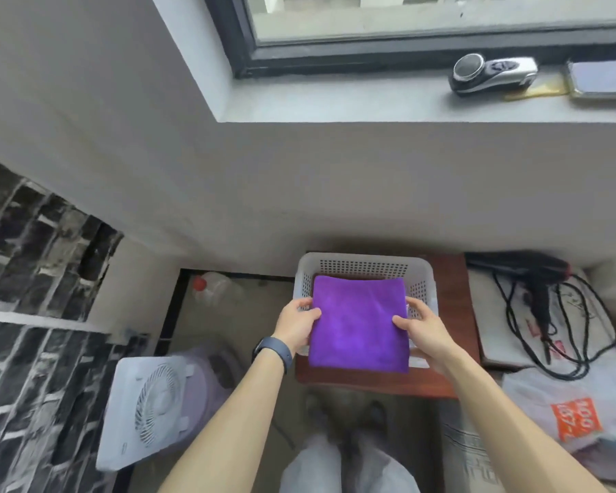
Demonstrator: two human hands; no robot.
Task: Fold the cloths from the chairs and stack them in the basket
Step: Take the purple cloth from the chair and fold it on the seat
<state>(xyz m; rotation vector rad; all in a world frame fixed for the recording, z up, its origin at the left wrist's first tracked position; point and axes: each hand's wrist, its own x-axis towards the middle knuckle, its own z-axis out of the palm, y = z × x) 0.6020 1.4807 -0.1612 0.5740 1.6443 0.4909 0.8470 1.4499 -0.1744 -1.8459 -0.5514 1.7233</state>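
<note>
The folded purple cloth (359, 323) hangs level above the white basket (365, 266), left hand (297, 323) and right hand (418, 323) fingers clamped on its 2 side edges, overhanging the near rim.

A single wide-angle view from the person's head looks steeply down and forward. Both forearms reach in from the bottom edge toward the frame's centre, near the lens. The person's legs show at bottom centre, the floor (207, 325) left of centre. A windowsill (335, 104) and window (406, 19) cross the upper right, with straight lines bowed by the lens.
</note>
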